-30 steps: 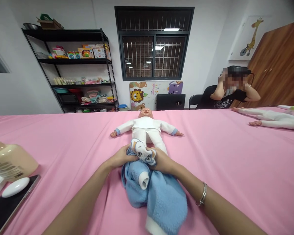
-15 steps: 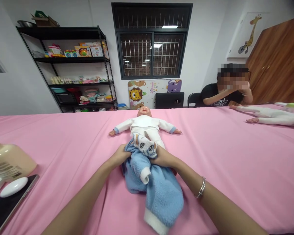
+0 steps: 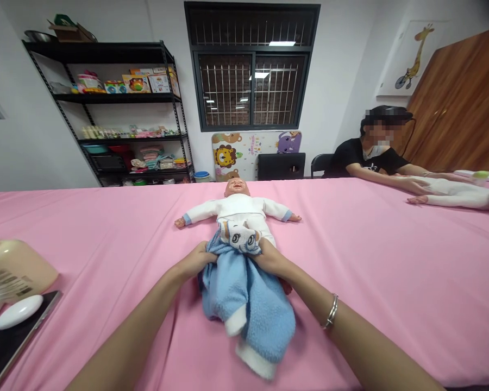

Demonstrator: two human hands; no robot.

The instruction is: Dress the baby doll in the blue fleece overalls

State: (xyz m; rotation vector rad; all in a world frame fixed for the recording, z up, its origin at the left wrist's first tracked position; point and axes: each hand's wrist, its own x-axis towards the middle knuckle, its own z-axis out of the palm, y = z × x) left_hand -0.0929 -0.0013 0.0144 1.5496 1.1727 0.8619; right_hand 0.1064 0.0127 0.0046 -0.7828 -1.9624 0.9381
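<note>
A baby doll [image 3: 238, 207] in a white suit lies on its back on the pink table [image 3: 370, 255], arms spread. Blue fleece trousers [image 3: 244, 298] with white cuffs cover its legs. My left hand [image 3: 196, 260] grips the left side of the waistband. On the right side my right hand [image 3: 272, 258], with a bracelet on the wrist, grips the same waistband. A patch with a cartoon face [image 3: 240, 237] on the waistband sits bunched between my hands over the doll's thighs.
A beige bottle [image 3: 14, 269], a white oval object [image 3: 18, 311] and a dark tablet [image 3: 12, 342] lie at the near left. A person [image 3: 375, 155] sits at the far right, hands on a second doll [image 3: 452, 194]. A black shelf unit [image 3: 118, 114] stands at the back.
Both my hands have pulled the blue trousers further up the doll's legs, toward its waist. The person at the right has lowered their arms from their head onto the second doll.
</note>
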